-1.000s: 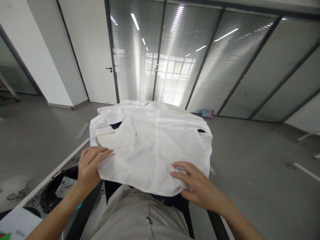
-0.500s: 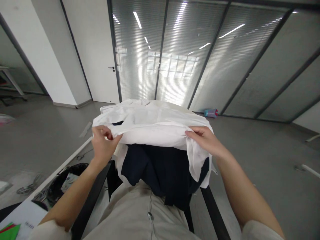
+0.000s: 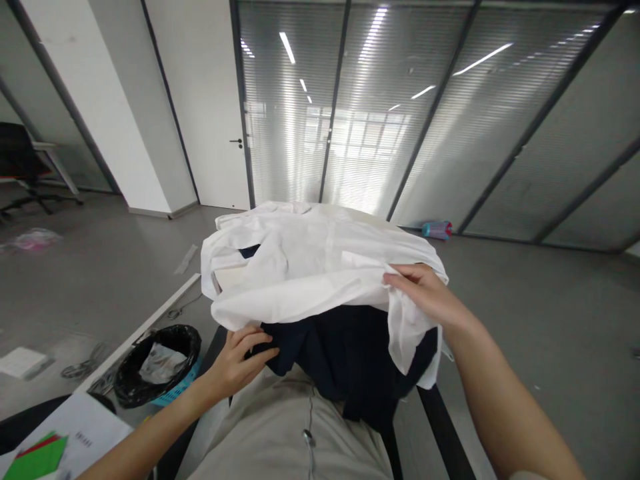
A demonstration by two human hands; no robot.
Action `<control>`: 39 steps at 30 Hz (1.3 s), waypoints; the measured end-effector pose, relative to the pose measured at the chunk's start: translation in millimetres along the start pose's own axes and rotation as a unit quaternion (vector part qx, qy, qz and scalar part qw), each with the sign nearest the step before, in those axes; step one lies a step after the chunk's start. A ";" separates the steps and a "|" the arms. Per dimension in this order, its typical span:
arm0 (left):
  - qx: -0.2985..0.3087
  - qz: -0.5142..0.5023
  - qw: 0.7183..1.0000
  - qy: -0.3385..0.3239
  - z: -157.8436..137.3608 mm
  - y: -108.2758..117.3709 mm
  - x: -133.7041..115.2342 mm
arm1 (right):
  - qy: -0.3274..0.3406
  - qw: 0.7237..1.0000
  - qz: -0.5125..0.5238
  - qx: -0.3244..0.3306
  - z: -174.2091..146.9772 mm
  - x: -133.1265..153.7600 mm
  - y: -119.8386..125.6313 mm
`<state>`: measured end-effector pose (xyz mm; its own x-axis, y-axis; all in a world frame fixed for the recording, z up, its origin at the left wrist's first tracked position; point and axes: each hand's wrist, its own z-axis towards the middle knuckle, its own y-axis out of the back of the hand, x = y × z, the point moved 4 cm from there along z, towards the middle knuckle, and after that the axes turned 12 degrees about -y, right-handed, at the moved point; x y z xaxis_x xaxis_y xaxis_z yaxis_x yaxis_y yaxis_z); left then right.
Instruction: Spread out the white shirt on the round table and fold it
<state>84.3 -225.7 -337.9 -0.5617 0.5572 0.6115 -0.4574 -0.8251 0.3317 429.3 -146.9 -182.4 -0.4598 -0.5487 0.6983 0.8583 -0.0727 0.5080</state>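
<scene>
A white shirt (image 3: pixel 310 247) lies spread over a raised surface in front of me, its near edge hanging down in a loose fold. Beneath it a dark navy cloth (image 3: pixel 345 360) drapes toward my lap. My right hand (image 3: pixel 423 290) pinches the shirt's near edge on the right side, where a strip of white fabric hangs below the fingers. My left hand (image 3: pixel 245 360) is under the shirt's lower left edge, fingers apart and lying against the navy cloth. Whether its fingertips touch the white fabric is hard to tell.
A bin with a black liner (image 3: pixel 157 367) stands on the floor at left. White paper with a green piece (image 3: pixel 43 457) lies at lower left. Dark chair arms (image 3: pixel 445 427) flank me. A blue-and-pink object (image 3: pixel 437 231) lies by the glass wall.
My left hand has let go of the shirt's left edge and moved down and toward me. That edge has dropped into a loose fold. My right hand keeps its pinch.
</scene>
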 end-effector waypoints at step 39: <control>0.004 -0.521 0.527 0.671 -84.9 -17.0 29.9 | -0.282 0.933 0.041 0.219 -99.3 -162.9 -10.4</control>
<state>16.7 -187.0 -386.3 0.0075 0.2684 -0.9633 -1.0000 -0.0026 -0.0085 517.9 -139.5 -351.5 -0.5495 -0.0022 0.8355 0.7774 0.3651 0.5122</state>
